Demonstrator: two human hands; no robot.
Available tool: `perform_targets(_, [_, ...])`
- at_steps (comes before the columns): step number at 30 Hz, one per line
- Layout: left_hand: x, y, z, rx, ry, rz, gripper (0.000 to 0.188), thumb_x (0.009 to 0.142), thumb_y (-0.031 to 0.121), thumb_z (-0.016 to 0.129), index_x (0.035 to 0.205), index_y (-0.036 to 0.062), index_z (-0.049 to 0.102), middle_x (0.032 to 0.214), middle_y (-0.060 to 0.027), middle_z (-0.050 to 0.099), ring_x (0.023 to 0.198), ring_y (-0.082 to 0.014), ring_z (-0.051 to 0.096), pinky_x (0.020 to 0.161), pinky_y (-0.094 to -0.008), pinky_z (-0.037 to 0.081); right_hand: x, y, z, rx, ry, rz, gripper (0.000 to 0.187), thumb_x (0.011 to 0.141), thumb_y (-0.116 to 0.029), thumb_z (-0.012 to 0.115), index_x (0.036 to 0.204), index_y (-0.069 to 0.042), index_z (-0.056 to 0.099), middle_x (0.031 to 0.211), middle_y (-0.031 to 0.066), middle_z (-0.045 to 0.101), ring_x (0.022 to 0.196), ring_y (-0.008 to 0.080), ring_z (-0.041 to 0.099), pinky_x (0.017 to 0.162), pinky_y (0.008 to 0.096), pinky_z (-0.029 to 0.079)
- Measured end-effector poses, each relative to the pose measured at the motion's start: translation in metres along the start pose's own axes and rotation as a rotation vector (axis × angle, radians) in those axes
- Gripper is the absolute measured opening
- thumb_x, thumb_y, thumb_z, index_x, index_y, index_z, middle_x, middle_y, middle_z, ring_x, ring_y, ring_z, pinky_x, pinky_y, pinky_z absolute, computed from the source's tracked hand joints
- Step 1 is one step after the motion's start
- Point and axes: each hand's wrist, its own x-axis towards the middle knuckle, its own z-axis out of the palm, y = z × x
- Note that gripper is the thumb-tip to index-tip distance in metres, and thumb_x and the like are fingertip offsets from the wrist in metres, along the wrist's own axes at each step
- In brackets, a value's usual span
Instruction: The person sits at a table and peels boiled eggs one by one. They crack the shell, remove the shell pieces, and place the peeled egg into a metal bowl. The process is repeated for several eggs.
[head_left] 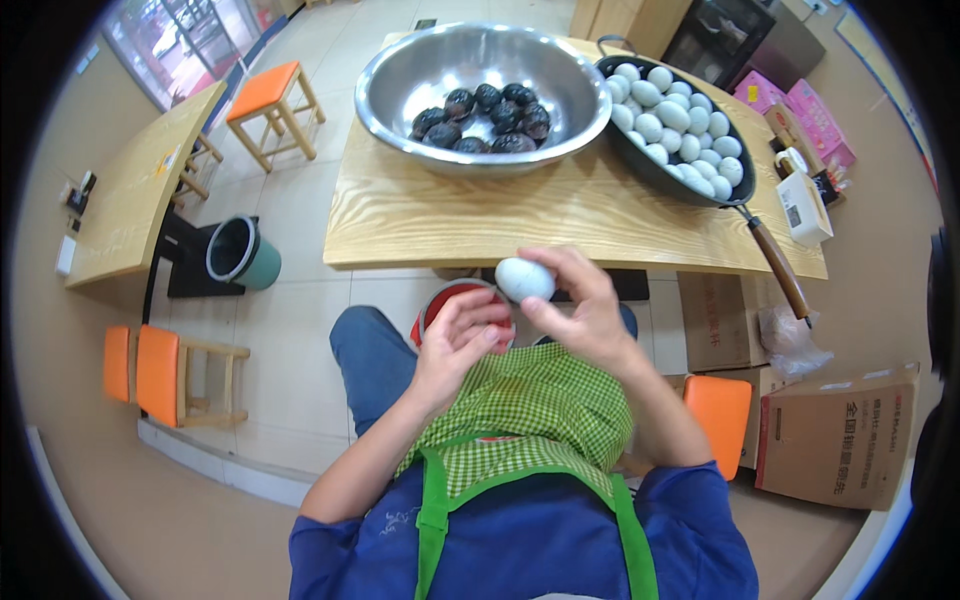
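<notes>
We hold a pale egg (525,279) near the table's (450,232) front edge.
Our right hand (584,312) grips it between thumb and fingers; our left hand (458,342) curls loosely just beside it, holding nothing we can see, and we cannot tell whether it touches the shell. Our left hand covers part of the red bucket (436,304), whose contents we cannot make out. The dark lumps (487,97) in the bowl (392,100) are hard to identify.

bright light glints off the steel bowl (480,60) while black-rimmed edges bend.
</notes>
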Motion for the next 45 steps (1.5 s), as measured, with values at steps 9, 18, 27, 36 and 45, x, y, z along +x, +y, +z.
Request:
perform_targets(9, [0.021,-0.049,-0.036,-0.227,0.084,-0.037,0.044,0.093,0.016,0.066,0.131,0.0015,0.048,0.119,-0.0108,0.061,0.109,-0.021,0.061,0.085,-0.0361,0.055,-0.039,0.065,0.074,0.162,0.066,0.249,0.045,0.081,-0.008,0.072,0.123,0.002,0.059,0.108,0.0144,0.063,0.085,0.0191,0.064,0.071,0.0282,0.054])
perform_targets(18, [0.033,-0.057,-0.056,0.03,0.065,-0.139,0.055,0.09,0.013,0.069,0.138,-0.0007,0.046,0.12,-0.0136,0.062,0.105,-0.0197,0.064,0.085,-0.0316,0.058,-0.028,0.072,0.061,0.071,-0.104,0.294,0.047,0.081,-0.006,0.067,0.125,0.005,0.055,0.104,0.0205,0.067,0.081,0.0246,0.072,0.071,0.0328,0.059])
perform_targets(27, [0.037,-0.058,-0.059,0.144,0.15,-0.196,0.047,0.087,0.004,0.071,0.13,-0.0028,0.053,0.114,-0.0136,0.066,0.102,-0.0189,0.065,0.086,-0.0328,0.057,-0.03,0.081,0.065,0.087,-0.152,0.28,0.045,0.083,-0.006,0.063,0.125,0.006,0.054,0.103,0.0235,0.067,0.084,0.0272,0.071,0.073,0.035,0.058])
perform_targets(36, [0.039,-0.067,-0.06,0.182,0.147,-0.131,0.043,0.089,0.003,0.068,0.128,-0.0057,0.053,0.109,-0.0157,0.066,0.097,-0.0188,0.067,0.084,-0.0312,0.059,-0.037,0.094,0.074,-0.07,-0.136,0.246,0.047,0.082,-0.009,0.062,0.125,0.008,0.054,0.104,0.0282,0.064,0.09,0.0383,0.067,0.077,0.0402,0.054])
perform_targets(45, [0.041,-0.072,-0.063,0.26,0.17,-0.118,0.041,0.09,0.004,0.068,0.125,-0.0095,0.054,0.105,-0.0153,0.068,0.092,-0.0167,0.067,0.081,-0.0294,0.059,-0.042,0.099,0.088,-0.068,-0.071,0.262,0.043,0.087,-0.009,0.055,0.125,0.012,0.051,0.108,0.0308,0.062,0.098,0.0411,0.065,0.083,0.0419,0.053])
